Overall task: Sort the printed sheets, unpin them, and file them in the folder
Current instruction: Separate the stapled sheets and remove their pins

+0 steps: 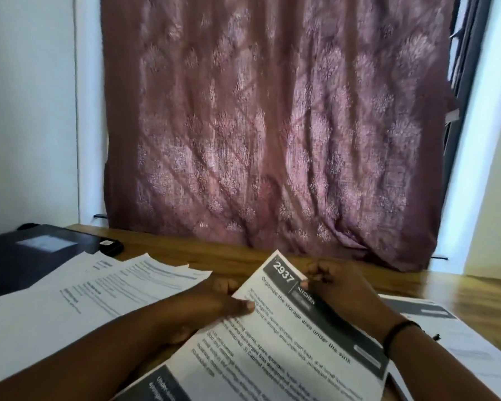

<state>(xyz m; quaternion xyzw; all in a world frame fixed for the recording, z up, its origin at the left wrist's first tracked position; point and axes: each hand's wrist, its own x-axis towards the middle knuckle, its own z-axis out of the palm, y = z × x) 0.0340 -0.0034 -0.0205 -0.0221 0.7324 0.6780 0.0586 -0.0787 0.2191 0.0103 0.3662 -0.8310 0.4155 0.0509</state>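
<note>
A dark folder (26, 253) lies at the tabletop's (203, 253) far left, beside fanned loose sheets (104, 287); the left hand (214, 305) grips the left edge of a printed sheet headed 2937 (287, 337), thumb on top; the right hand (333, 285) pinches its upper right edge; more printed sheets (446, 328) lie right.

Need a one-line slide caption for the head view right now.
Both hands, left and right, grip printed sheet 2937 above the wooden desk, beside loose sheets.
</note>
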